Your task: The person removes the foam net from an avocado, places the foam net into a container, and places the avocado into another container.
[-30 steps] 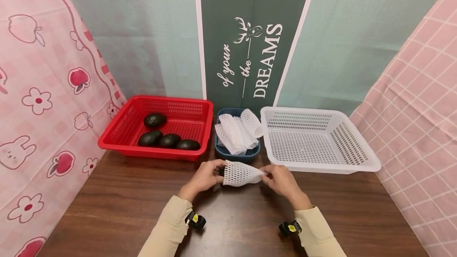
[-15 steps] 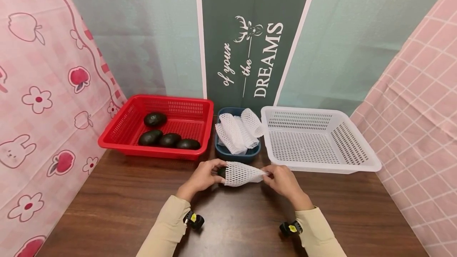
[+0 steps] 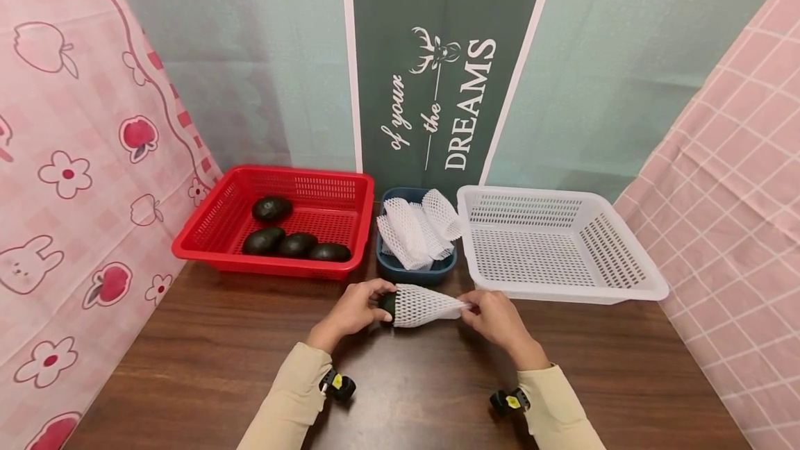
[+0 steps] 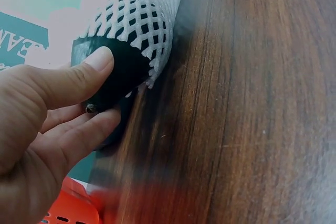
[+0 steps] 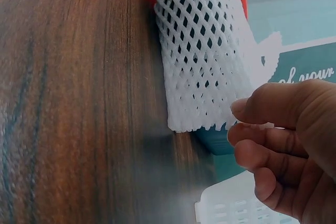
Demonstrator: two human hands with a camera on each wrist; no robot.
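An avocado (image 4: 123, 66) is partly inside a white foam net sleeve (image 3: 425, 305), its dark stem end bare on the left. My left hand (image 3: 359, 307) holds that bare end between thumb and fingers; the left wrist view shows the thumb on top and the fingers underneath. At the sleeve's other end, my right hand (image 3: 494, 316) pinches the edge of the net between thumb and index finger, drawing it to a narrow tip in the head view. The rest of the avocado shows only through the mesh holes.
Behind the hands stands a blue bin (image 3: 415, 275) heaped with several foam net sleeves (image 3: 409, 231). On its left, a red basket (image 3: 275, 267) holds several avocados (image 3: 262, 240). A white basket (image 3: 569, 294) stands on the right. Everything is on a brown wooden table (image 3: 412, 394).
My left hand has shifted slightly left, and more of the avocado's dark end shows outside the sleeve. The sleeve's open edge has moved a little right. My right hand has barely moved.
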